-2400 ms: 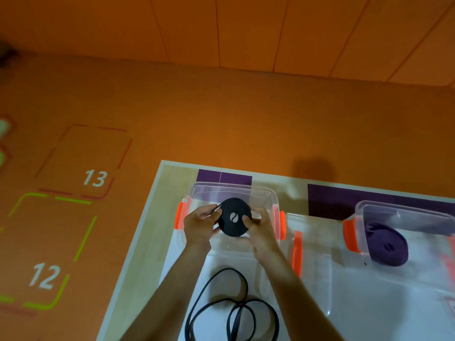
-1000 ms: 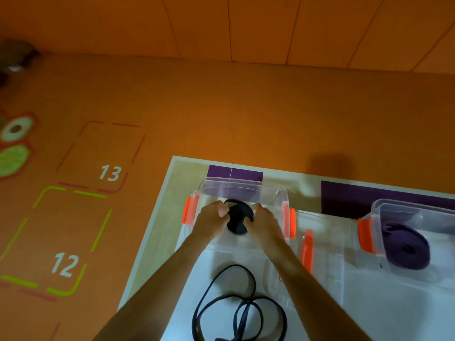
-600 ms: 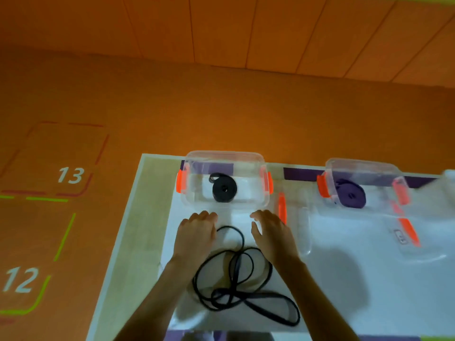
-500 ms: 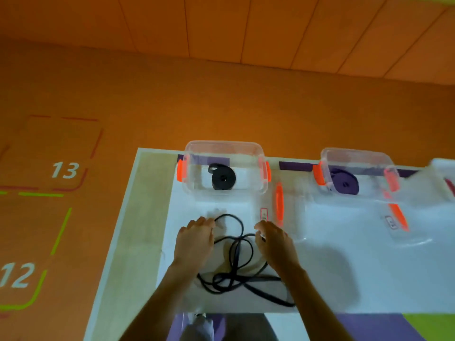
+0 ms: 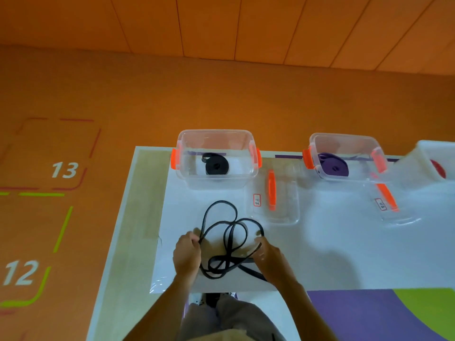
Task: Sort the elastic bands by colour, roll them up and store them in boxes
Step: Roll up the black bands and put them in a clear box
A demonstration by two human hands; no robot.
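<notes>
A loose black elastic band (image 5: pixel 227 239) lies in tangled loops on the white table cover. My left hand (image 5: pixel 186 254) grips its left strands, fingers curled round them. My right hand (image 5: pixel 267 254) holds the band's right side, with a strand running under the fingers. A rolled black band (image 5: pixel 216 166) sits inside the clear box with orange clips (image 5: pixel 218 179) at the back. A rolled purple band (image 5: pixel 333 166) sits in a second clear box (image 5: pixel 344 177) to the right.
Two clear lids with orange handles lie on the table: one lid (image 5: pixel 273 200) right of the black box, another lid (image 5: pixel 389 205) in front of the purple box. A white box (image 5: pixel 433 163) with something red stands at far right. Orange floor lies left of the table edge (image 5: pixel 115 230).
Both hands set the rolled black band into the clear box, drew back toward me, and took hold of the loose black band. The view tilted down and back.
</notes>
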